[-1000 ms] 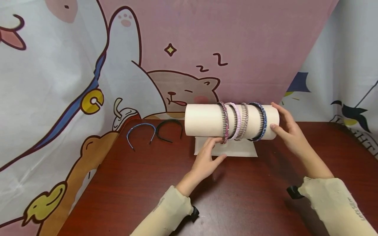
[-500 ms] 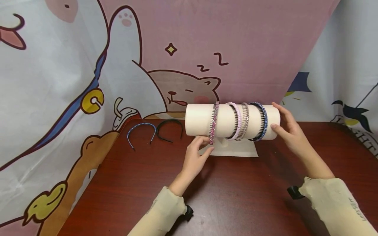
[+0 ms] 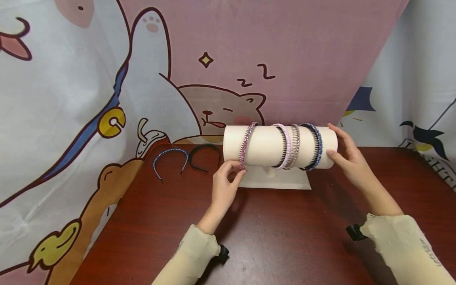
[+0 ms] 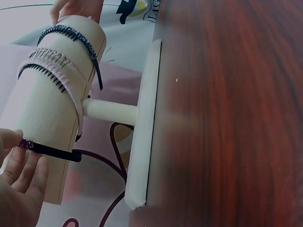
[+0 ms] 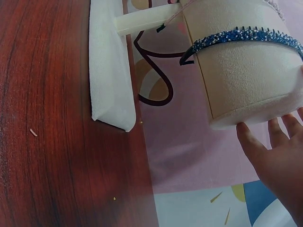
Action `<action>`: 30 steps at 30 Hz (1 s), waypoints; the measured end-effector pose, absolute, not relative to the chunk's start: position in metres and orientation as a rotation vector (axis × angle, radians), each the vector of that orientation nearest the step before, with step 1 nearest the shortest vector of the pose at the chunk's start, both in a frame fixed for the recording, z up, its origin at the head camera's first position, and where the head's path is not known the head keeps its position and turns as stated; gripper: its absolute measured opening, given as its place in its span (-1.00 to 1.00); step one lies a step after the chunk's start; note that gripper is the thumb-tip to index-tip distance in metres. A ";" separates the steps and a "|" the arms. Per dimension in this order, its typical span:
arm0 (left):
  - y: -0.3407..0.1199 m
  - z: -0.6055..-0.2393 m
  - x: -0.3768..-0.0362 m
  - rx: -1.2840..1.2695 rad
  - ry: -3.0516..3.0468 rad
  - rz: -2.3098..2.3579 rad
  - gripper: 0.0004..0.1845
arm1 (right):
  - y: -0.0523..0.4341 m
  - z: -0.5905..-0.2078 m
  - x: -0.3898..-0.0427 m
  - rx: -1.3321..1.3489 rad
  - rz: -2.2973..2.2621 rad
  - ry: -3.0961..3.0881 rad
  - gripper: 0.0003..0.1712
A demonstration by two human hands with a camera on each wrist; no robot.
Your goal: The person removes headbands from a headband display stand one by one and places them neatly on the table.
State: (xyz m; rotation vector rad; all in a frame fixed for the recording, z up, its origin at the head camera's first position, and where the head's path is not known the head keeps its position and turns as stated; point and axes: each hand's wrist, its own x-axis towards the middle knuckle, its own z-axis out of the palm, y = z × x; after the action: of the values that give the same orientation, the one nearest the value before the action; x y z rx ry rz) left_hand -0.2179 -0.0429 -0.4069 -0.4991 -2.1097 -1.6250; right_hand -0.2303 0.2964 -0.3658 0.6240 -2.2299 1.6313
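A cream cylindrical headband stand [image 3: 263,148] stands on a flat base at the back of the table. Near its left end, my left hand [image 3: 224,186] pinches the lower end of a pink glittery headband [image 3: 246,144], which tilts across the roll. In the left wrist view, thumb and fingers meet on that headband [image 4: 26,143]. My right hand [image 3: 350,160] steadies the roll's right end, thumb in front and fingers behind. Between the hands, the roll carries a pale pink headband [image 3: 287,146], a beige-brown one [image 3: 295,144] and a blue glittery headband [image 3: 318,146].
A blue headband [image 3: 171,150] and a black headband [image 3: 203,146] lie on the dark red wooden table [image 3: 285,237], left of the stand. Behind the table hangs a cartoon-printed cloth [image 3: 303,59]. The stand's flat base [image 3: 278,181] rests under the roll.
The left hand has slid the pink glittery headband leftward along the roll, away from the pale pink one, and it now leans. The right hand has stayed at the right end.
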 end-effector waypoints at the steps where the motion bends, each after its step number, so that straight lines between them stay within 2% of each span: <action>1: -0.045 -0.407 -0.219 -0.493 -2.107 -1.621 -0.87 | 0.296 -0.366 -0.230 0.616 1.614 -2.242 -0.24; 15: -0.067 -0.401 -0.228 -0.427 -1.994 -1.590 -0.82 | 0.296 -0.365 -0.230 0.611 1.620 -2.244 -0.24; 30: -0.092 -0.393 -0.236 -0.280 -1.907 -1.754 -0.79 | 0.297 -0.366 -0.231 0.606 1.577 -2.267 -0.23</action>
State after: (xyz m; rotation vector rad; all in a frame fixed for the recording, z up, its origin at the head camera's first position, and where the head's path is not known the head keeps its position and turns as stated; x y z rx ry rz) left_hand -0.2361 -0.0925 -0.3928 -0.2797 -1.9067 -1.7540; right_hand -0.2309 0.2973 -0.3663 0.6059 -2.2670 1.5770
